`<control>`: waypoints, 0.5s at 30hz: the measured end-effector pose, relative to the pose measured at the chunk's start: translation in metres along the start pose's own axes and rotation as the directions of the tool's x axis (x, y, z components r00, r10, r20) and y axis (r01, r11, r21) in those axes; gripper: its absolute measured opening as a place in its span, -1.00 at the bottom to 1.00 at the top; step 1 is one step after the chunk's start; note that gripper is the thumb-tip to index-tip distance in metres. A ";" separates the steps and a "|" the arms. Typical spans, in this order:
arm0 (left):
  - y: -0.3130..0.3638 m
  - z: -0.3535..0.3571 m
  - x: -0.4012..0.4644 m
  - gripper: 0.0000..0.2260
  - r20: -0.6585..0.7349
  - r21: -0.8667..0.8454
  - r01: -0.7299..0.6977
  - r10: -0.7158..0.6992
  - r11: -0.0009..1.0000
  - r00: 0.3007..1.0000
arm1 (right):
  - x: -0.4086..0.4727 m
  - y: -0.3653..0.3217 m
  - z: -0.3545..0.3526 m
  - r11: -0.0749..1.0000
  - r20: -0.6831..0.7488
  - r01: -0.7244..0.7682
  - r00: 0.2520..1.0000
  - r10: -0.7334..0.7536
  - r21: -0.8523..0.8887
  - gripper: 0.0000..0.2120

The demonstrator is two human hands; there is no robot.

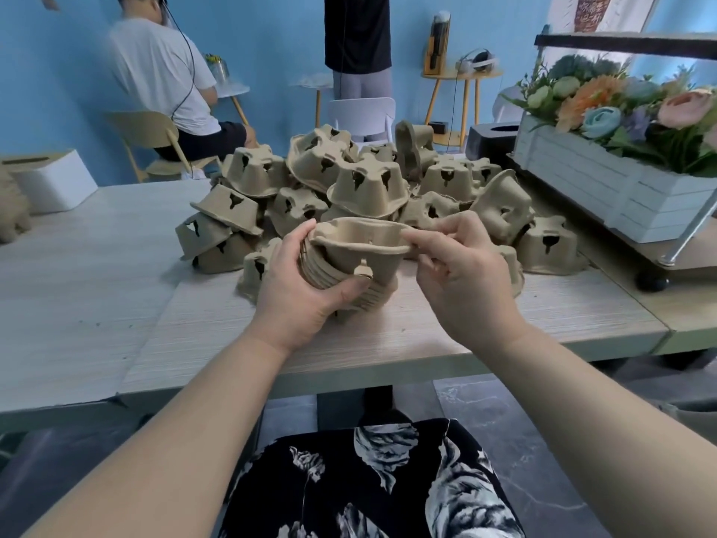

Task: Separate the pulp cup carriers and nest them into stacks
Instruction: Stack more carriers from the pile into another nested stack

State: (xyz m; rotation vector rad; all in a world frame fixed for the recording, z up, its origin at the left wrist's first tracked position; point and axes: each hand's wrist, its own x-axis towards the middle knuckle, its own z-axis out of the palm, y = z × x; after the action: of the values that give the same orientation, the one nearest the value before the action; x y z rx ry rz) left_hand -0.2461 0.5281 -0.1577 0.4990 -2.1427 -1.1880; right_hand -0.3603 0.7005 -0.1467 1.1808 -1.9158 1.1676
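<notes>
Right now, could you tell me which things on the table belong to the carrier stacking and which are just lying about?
Job: nested stack gripped by the left hand; top carrier, rim pinched by the right hand; loose carrier pile.

Lying about: flower box, white box, black box.

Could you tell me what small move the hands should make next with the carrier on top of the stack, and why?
Probably press the top carrier down. The left hand grips the nested stack, the right hand pinches the carrier's rim, and it sits raised above the layers.
</notes>
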 end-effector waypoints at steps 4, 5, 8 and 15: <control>0.001 0.001 0.000 -0.02 0.000 0.002 0.001 -0.001 1.000 1.000 | -0.003 0.013 0.003 0.991 0.089 -0.131 0.987 0.132 -0.015 -0.68; 0.001 0.001 0.000 -0.02 0.000 0.004 0.001 -0.001 1.000 1.000 | -0.002 0.015 0.005 0.988 0.110 -0.156 0.982 0.155 0.002 -0.70; 0.001 0.001 0.001 -0.02 0.003 0.006 -0.001 0.001 1.000 1.000 | 0.003 0.016 0.008 0.985 0.109 -0.167 0.981 0.162 0.037 -0.80; 0.000 0.003 0.001 -0.01 -0.009 0.012 -0.016 0.016 1.000 1.000 | 0.006 0.001 0.012 0.997 -0.051 -0.062 0.997 0.060 -0.036 -0.94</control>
State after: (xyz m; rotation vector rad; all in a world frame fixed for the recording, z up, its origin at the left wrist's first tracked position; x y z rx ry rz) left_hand -0.2486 0.5297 -0.1583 0.4909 -2.1432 -1.1626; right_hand -0.3637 0.6882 -0.1475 1.0704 -1.9405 1.1767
